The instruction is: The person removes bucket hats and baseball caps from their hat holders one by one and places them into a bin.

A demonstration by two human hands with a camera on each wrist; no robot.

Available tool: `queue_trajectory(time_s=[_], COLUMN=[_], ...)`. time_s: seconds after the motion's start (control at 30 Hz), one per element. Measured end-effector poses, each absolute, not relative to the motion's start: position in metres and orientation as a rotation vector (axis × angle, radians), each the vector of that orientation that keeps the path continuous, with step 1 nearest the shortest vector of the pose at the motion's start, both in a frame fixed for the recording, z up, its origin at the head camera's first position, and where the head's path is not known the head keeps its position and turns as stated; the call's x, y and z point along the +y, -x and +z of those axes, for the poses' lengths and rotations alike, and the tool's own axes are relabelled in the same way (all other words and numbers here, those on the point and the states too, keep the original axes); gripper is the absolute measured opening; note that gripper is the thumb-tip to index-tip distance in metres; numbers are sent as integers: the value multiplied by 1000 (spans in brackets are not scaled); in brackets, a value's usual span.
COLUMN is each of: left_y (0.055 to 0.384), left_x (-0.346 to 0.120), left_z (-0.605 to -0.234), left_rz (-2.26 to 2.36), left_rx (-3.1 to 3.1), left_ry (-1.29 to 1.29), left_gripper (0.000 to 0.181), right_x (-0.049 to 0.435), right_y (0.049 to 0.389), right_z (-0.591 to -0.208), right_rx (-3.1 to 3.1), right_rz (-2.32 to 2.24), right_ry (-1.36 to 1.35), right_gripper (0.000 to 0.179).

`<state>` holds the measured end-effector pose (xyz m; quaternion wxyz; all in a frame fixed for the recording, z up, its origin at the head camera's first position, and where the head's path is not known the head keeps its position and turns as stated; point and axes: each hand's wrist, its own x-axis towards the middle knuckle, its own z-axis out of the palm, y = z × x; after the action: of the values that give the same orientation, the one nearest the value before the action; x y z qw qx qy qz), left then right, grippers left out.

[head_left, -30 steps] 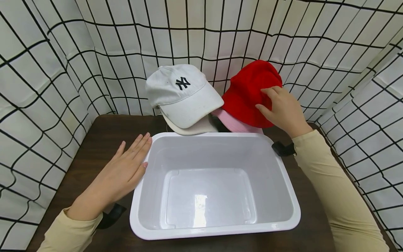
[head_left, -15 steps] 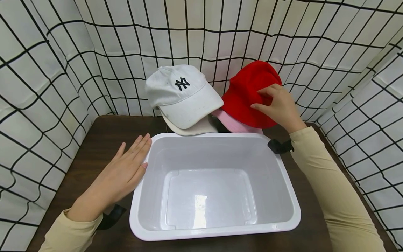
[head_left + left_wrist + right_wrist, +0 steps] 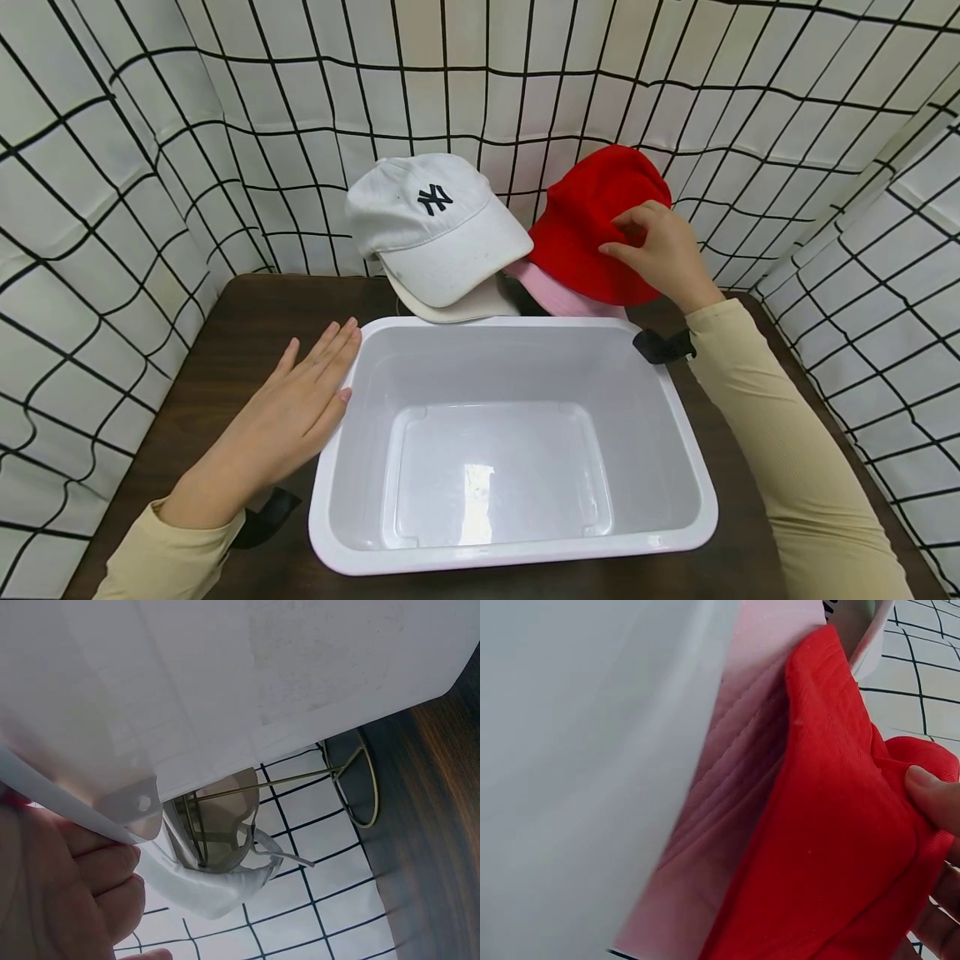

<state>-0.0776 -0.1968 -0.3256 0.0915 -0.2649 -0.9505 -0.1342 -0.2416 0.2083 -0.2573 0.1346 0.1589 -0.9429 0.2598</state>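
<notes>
A red bucket hat [image 3: 581,237] stands at the back right over a pink hat [image 3: 562,292]. My right hand [image 3: 667,254] pinches the red hat's crown; in the right wrist view, the thumb [image 3: 934,791] presses the red cloth and the fingers lie behind it. With its fingers straight, my left hand [image 3: 288,408] rests against the left rim of a white plastic tub [image 3: 510,557]. To the left of the red hat is a white baseball cap [image 3: 442,233] with a dark NY emblem, and a cream cap brim [image 3: 468,302] shows beneath it.
The tub stands on a dark wood table [image 3: 255,308], close in front of the hats. A brass-coloured wire stand [image 3: 367,784] shows in the left wrist view. White cloth with black grid lines [image 3: 420,92] surrounds the table at the back and sides.
My right hand has shifted slightly left on the red hat, and its thumb and fingers have drawn closer together. The left hand stays at the tub's rim.
</notes>
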Motion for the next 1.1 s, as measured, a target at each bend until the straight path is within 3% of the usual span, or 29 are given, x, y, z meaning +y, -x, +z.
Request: queue_trajectory(time_s=[1.1], left_y=[78], left_x=[-198], left_z=[-327], left_rz=[-421], left_rx=[-2819], left_ry=[792], left_gripper=[58], right_x=[206], right_y=[247], right_z=[-258], right_rx=[-2600], right_rz=[882], right_ry=[-429], right_gripper=[14])
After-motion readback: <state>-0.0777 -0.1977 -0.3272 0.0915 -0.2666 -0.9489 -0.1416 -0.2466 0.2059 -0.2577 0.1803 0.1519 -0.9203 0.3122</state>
